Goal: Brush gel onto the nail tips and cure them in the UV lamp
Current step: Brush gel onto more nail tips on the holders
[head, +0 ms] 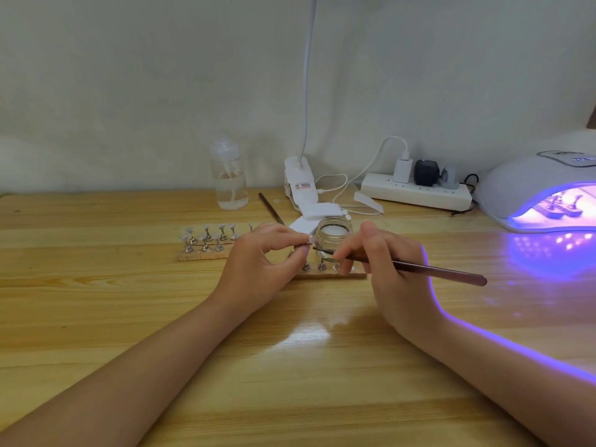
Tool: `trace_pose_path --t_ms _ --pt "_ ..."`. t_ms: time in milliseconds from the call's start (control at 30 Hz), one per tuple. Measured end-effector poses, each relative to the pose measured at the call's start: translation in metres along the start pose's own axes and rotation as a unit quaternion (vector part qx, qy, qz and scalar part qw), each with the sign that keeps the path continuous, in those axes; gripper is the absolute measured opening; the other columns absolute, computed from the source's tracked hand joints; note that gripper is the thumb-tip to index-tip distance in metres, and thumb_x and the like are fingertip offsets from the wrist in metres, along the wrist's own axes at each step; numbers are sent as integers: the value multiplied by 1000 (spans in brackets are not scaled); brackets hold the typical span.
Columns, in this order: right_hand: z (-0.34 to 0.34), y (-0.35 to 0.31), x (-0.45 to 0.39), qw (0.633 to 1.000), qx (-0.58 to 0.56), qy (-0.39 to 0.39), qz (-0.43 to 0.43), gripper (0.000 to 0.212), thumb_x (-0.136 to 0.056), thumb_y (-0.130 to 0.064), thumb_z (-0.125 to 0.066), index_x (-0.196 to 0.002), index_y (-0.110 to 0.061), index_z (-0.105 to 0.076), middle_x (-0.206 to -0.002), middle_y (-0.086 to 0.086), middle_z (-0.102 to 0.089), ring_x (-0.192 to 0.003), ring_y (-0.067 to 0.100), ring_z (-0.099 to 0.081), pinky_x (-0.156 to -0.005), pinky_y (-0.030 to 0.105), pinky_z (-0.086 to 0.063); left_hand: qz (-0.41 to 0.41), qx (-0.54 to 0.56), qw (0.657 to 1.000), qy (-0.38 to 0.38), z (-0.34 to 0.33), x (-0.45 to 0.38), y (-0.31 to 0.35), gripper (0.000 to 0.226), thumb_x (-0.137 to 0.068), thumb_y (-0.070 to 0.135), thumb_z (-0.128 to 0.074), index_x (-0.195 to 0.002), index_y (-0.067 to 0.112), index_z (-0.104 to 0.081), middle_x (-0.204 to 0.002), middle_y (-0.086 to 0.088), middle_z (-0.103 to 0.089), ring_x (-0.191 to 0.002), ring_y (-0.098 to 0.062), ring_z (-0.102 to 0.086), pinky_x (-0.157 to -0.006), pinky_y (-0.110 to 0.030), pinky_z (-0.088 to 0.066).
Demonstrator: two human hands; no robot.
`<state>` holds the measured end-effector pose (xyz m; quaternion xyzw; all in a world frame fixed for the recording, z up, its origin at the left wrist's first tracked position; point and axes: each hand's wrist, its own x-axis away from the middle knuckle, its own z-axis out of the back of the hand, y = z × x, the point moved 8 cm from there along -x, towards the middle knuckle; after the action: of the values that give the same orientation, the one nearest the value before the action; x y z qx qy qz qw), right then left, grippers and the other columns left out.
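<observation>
Head cam looks down on a wooden table (pixel 129 317) w/ both forearms reaching in. Left hand (pixel 258 262) has thumb & forefinger pinched together on a small nail tip (pixel 308 244), held up just in front of a small glass jar (pixel 333 238); whether the tip sits on a stand can't be told. Right hand (pixel 383 262) grips a thin brush (pixel 442 271) pen-style, fingers curled round the shaft, bristle end at the pinched tip, handle pointing out to the right. Beneath the hands lies a wooden strip (pixel 325 275) w/ metal stands, partly hidden. 2nd wooden strip (pixel 200 255) sits to the left, w/ more stands carrying nail tips (pixel 213 235). UV lamp (pixel 529 185) at far right is lit violet, holders visible inside, glow spilling over table & right forearm. Along the back wall: clear pump bottle (pixel 229 179), white clip lamp (pixel 298 182) w/ gooseneck, power strip (pixel 416 191) w/ plugs. Another brush (pixel 270 208) lies near the bottle; white pads (pixel 321 210) behind the jar.
</observation>
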<state>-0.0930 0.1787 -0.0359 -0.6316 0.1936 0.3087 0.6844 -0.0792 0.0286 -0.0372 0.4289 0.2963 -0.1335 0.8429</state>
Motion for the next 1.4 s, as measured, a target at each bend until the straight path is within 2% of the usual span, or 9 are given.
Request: trace_pose_path --t_ms 300,467,667,767,900,1033,1167,1300,1400 --pt "-5 1 -1 999 32 -17 -5 40 -90 -37 -38 -73 -17 -66 -58 -8 -60 -57 -3 -56 -58 7 -39 1 10 1000 -2 0 1 0 25 -77 1 -68 -88 23 -70 -81 16 -65 -86 -2 -58 -81 -6 -40" --pt "-2 3 -1 999 -28 7 -28 47 -85 -44 -38 -61 -15 -67 -53 11 -59 -54 20 -58 -62 41 -49 6 8 1000 3 0 1 -2 23 -78 2 -68 -87 23 -70 -80 17 -65 -85 2 -57 -80 -8 -41" --pt "-2 0 -1 1000 14 -1 -3 39 -90 -36 -37 -70 -18 -66 -57 -8 -61 -58 -2 -56 -60 7 -38 -1 -1 1000 6 0 0 -2 21 -77 3 -69 -91 19 -70 -84 13 -67 -87 -4 -61 -83 -8 -41" --pt "-4 3 -1 1000 9 -12 -16 37 -93 -30 -41 -70 -16 -67 -58 -6 -62 -56 -2 -56 -59 7 -38 -5 -1 1000 9 0 -1 -2 20 -77 3 -70 -92 16 -71 -85 7 -68 -89 -8 -63 -84 -11 -43" --pt "-3 3 0 999 -38 1 -16 43 -86 -42 -38 -62 -20 -67 -51 3 -60 -53 8 -57 -59 20 -43 -12 2 1000 8 1 -1 -1 16 -78 5 -69 -91 15 -72 -85 3 -71 -87 -8 -63 -84 -16 -45" --pt "-1 -1 -1 1000 -18 8 2 39 -90 -33 -38 -68 -16 -65 -56 -3 -60 -54 -1 -54 -56 8 -38 -14 5 1000 6 0 0 0 16 -79 5 -68 -91 13 -72 -81 3 -71 -86 -10 -64 -83 -17 -45" --pt "-5 2 -1 1000 4 -19 -14 35 -93 -23 -40 -72 -12 -66 -61 -1 -63 -59 0 -59 -60 6 -40 -15 9 1000 10 1 -1 0 18 -78 4 -69 -92 14 -71 -82 3 -71 -86 -9 -64 -83 -17 -45" --pt "-5 2 0 999 -45 -9 -22 42 -88 -37 -40 -64 -16 -66 -53 2 -60 -53 4 -56 -58 13 -40 -18 6 1000 7 0 -1 -1 17 -77 3 -69 -92 11 -72 -83 1 -71 -87 -10 -64 -84 -17 -45" --pt "-2 -1 0 999 -36 7 -11 38 -92 -25 -40 -66 -13 -65 -54 -4 -59 -52 -1 -53 -55 7 -36 -20 10 1000 5 0 -2 0 17 -77 4 -69 -91 13 -72 -81 3 -70 -87 -11 -64 -83 -15 -44"
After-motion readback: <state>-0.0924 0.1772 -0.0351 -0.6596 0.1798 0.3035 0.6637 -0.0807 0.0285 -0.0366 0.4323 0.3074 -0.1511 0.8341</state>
